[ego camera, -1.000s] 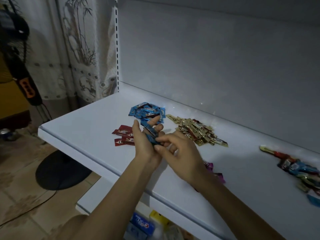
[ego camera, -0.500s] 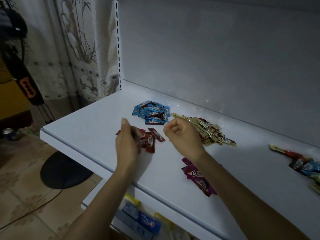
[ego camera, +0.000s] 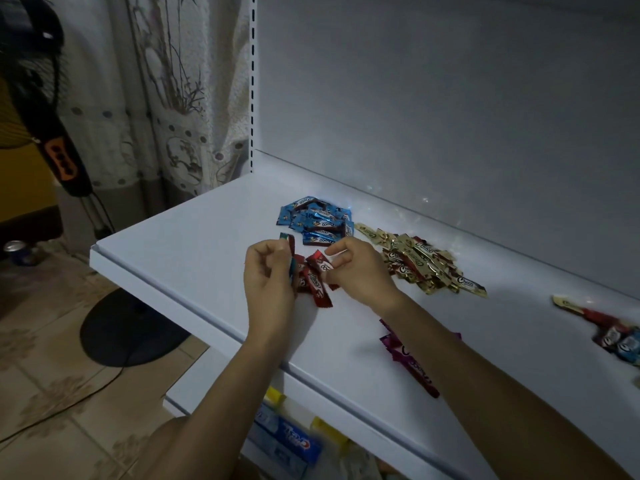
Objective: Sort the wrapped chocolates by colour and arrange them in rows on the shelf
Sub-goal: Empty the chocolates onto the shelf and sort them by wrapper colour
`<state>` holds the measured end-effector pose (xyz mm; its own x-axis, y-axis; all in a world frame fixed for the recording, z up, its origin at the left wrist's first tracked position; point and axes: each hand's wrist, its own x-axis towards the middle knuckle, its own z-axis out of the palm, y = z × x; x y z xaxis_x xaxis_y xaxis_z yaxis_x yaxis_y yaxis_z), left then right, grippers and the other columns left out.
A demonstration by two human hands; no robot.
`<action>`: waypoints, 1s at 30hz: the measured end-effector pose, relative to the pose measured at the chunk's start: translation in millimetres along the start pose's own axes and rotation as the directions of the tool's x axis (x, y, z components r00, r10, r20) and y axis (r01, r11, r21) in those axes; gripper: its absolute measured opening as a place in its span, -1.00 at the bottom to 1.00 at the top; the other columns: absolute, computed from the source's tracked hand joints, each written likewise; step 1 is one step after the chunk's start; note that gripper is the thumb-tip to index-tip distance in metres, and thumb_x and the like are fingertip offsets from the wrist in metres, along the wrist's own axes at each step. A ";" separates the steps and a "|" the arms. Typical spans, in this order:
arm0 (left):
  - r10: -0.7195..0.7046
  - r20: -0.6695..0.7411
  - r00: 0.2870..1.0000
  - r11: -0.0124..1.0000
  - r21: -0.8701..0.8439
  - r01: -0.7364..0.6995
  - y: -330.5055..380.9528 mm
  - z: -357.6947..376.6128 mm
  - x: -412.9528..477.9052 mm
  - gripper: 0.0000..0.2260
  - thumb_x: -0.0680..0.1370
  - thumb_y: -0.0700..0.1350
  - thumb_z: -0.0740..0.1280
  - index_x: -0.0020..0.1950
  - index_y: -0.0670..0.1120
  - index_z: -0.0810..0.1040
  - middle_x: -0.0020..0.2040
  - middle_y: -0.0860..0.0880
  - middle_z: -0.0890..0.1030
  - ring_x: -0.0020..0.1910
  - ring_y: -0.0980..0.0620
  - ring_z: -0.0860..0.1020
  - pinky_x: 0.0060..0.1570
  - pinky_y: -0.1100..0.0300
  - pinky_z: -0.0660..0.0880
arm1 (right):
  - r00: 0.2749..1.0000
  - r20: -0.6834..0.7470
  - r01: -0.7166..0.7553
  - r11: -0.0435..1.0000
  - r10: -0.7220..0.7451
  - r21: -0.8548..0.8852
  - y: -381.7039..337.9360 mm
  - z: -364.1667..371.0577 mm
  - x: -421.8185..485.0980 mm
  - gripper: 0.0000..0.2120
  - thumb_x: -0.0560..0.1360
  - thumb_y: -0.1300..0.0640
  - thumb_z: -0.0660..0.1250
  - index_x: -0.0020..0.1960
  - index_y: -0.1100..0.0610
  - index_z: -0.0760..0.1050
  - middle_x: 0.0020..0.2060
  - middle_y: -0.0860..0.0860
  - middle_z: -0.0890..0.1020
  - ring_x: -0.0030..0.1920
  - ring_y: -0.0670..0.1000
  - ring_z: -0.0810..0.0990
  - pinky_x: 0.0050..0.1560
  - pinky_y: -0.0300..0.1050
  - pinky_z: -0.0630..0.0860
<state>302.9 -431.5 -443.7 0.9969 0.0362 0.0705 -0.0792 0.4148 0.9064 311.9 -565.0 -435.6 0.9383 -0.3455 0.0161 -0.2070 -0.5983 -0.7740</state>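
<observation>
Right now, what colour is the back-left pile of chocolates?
Blue; the pile shows best in head view.

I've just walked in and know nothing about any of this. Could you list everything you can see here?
shelf: one, white, fills the middle.
blue chocolates: one pile, blue, back of shelf.
gold chocolates: one pile, gold, right of the blue.
red chocolates: small pile, red, between the hands.
purple chocolates: a few, purple, near the front edge, partly under the right forearm.
mixed chocolates: one unsorted pile, red, blue, gold, far right.
curtain: one, pale patterned, left of shelf.
fan: one, black, standing at left.
can: one, silvery top, floor far left.
toothpaste boxes: some, blue and white, lower shelf.
left hand: grips held chocolate, red end showing.
right hand: pinches top red chocolate.
</observation>
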 end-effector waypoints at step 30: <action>0.123 0.097 0.988 0.929 0.339 -0.149 -14.8 -1.8 2.7 -0.93 0.59 -0.14 0.31 0.01 -0.01 0.58 -0.13 0.02 0.64 -0.09 0.08 0.62 0.02 0.15 0.59 | 0.958 0.092 -0.283 0.836 0.273 0.469 -41.4 -24.2 33.7 -0.83 0.59 0.11 0.25 0.10 0.19 0.44 -0.23 0.08 0.61 -0.38 -0.02 0.55 -0.42 -0.22 0.48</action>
<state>306.8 -435.9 -457.7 0.9751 -0.0018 0.2217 -0.2210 0.0722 0.9726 345.4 -569.3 -387.7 0.8676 -0.4278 -0.2536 -0.3087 -0.0634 -0.9490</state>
